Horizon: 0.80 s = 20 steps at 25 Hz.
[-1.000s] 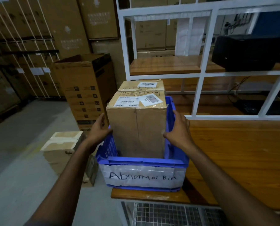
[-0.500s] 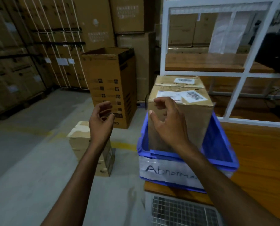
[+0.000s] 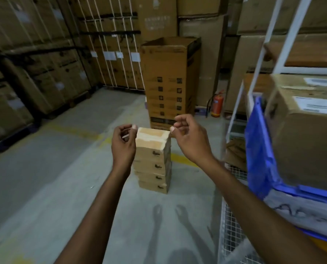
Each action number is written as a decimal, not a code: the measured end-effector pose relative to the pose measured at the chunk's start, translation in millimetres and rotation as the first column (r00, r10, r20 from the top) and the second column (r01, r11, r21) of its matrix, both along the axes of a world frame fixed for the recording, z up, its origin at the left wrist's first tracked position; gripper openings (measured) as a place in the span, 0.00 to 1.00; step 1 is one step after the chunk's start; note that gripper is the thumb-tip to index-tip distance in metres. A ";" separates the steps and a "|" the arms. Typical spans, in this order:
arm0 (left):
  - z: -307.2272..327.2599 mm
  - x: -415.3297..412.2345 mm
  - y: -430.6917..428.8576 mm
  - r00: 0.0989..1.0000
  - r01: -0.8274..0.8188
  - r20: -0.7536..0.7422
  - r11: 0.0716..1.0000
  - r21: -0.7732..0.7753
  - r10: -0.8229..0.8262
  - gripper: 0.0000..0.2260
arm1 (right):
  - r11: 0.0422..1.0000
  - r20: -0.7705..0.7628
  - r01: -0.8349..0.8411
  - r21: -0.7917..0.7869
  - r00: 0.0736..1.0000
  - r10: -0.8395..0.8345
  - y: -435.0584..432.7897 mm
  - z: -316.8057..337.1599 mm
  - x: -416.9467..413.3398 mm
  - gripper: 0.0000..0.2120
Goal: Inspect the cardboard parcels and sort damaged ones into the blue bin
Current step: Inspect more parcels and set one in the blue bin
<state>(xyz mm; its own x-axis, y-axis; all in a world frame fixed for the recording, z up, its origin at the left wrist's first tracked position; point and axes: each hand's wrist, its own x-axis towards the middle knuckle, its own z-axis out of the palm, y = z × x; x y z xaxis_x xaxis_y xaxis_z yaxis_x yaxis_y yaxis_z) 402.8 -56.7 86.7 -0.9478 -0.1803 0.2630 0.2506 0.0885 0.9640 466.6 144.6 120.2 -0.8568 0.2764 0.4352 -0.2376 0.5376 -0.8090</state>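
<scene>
The parcel (image 3: 303, 145) has been let go and is left standing in the bin (image 3: 258, 149) at the right edge. The view has been swung away to the stack (image 3: 153, 164) on the floor (image 3: 63, 178). The left hand (image 3: 123, 143) and right hand (image 3: 189, 141) are held empty, fingers loosely curled, raised either side of the stack's top, apparently not touching it. One damaged parcel is judged sorted; the stack's topmost box is probably to be inspected next.
</scene>
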 end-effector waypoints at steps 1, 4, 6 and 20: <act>-6.8 -11.5 -8.5 1.000 -0.010 0.019 1.000 0.012 0.010 0.07 | 1.000 0.016 -0.002 0.009 1.000 0.002 -9.7 -4.8 -17.4 0.11; -27.6 -49.0 -28.9 0.996 -0.077 0.055 0.996 0.053 0.074 0.06 | 0.998 0.054 -0.013 0.055 0.998 0.010 -34.6 -22.0 -78.5 0.11; -41.2 -79.5 -37.3 0.991 -0.103 0.096 0.993 0.062 0.096 0.06 | 0.997 0.058 -0.025 0.068 0.998 0.021 -46.2 -38.5 -126.5 0.10; -247.7 -388.7 15.8 0.794 -0.272 0.593 0.951 0.148 0.135 0.12 | 0.886 0.507 -0.281 0.369 0.860 0.062 -1.7 -241.9 -520.7 0.20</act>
